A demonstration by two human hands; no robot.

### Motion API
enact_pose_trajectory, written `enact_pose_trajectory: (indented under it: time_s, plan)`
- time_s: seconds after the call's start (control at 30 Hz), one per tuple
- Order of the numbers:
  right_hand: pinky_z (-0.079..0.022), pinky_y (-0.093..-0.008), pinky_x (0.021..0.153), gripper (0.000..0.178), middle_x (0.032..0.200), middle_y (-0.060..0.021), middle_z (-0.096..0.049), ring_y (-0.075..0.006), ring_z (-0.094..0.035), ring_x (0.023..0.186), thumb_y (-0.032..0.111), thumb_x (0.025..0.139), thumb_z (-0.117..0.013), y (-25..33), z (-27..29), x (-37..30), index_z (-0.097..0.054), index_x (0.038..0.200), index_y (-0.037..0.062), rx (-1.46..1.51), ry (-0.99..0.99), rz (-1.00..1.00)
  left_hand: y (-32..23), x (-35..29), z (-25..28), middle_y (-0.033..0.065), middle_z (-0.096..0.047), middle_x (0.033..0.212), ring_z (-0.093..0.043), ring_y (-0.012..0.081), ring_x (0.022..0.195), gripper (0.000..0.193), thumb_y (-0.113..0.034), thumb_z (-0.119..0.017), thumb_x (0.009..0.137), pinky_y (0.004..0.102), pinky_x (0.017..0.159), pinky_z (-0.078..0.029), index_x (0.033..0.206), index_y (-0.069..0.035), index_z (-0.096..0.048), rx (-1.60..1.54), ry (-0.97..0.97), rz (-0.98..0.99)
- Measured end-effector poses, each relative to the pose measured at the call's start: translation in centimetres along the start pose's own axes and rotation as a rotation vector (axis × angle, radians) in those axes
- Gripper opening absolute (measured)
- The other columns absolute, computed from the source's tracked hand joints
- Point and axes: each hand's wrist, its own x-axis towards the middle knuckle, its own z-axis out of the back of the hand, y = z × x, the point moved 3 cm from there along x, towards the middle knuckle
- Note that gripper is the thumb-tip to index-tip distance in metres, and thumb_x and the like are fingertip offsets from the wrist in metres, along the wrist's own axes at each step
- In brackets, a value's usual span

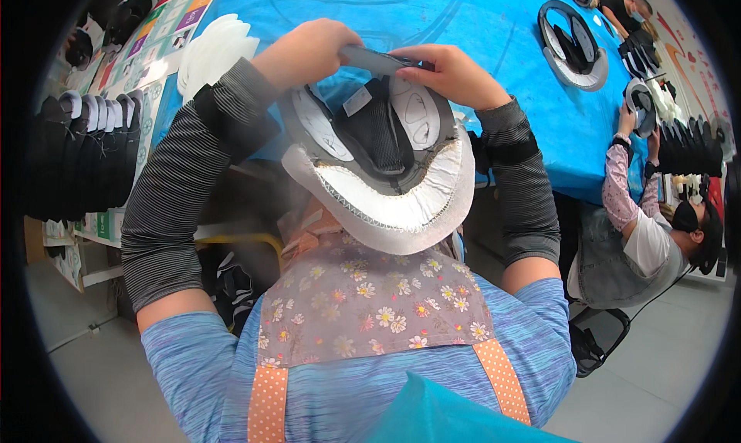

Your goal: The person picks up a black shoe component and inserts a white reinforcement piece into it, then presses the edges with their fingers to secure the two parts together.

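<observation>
Currently, a grey-and-black shoe upper (pixel 378 153) is held up by both hands at the near edge of the blue-covered table (pixel 478 11), with its white padded band (pixel 394 207) turned toward the wearer and overlapping the flowered apron (pixel 378 304). The far, grey end of the upper is gripped from its left by the left hand (pixel 318 51) and from its right by the right hand (pixel 454 74), whose thumb is laid below that edge and whose fingers are curved over it. The hands are kept apart, joined only by the stretch of edge between them. A black tongue with a white label (pixel 356 101) is seen inside, flanked by two pale panels marked with dark lines. Zigzag stitching is shown along the inner border of the band.

Near the table's left edge, white pieces (pixel 216 57) are piled in an overlapping stack. Toward its right edge, a similar upper (pixel 573 45) is laid, and another upper (pixel 642 107) is held there by a co-worker (pixel 648 242). Dark uppers (pixel 93 153) are lined up in a row beyond the left edge.
</observation>
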Motion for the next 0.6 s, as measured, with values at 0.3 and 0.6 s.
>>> enact_pose_trajectory:
  time_s: [0.3,0.6]
  plan:
    - [-0.052,-0.0407,0.067,0.029,0.083,-0.0186,-0.069,-0.0366,-0.064,0.072,0.024,0.098,-0.059,1.0,-0.1,-0.5,-0.072,0.117,0.0077,-0.266,-0.12,0.093,-0.6,0.3,0.0,0.0201,-0.072,0.098,-0.069,0.0369,0.087,0.029,-0.011,-0.069,0.089,0.0426,0.078,-0.054,0.117,-0.004,-0.071,0.072,-0.044,0.025]
    - [-0.054,-0.0439,0.068,0.028,0.083,-0.0167,-0.07,-0.0361,-0.067,0.076,0.029,0.095,-0.062,2.2,0.4,-1.7,-0.075,0.114,0.012,-0.388,-0.255,0.061,-2.6,-0.6,1.3,0.0112,-0.07,0.087,-0.067,0.0323,0.081,0.018,-0.023,-0.071,0.088,0.0408,0.07,-0.053,0.098,-0.008,-0.07,0.162,-0.283,-0.079]
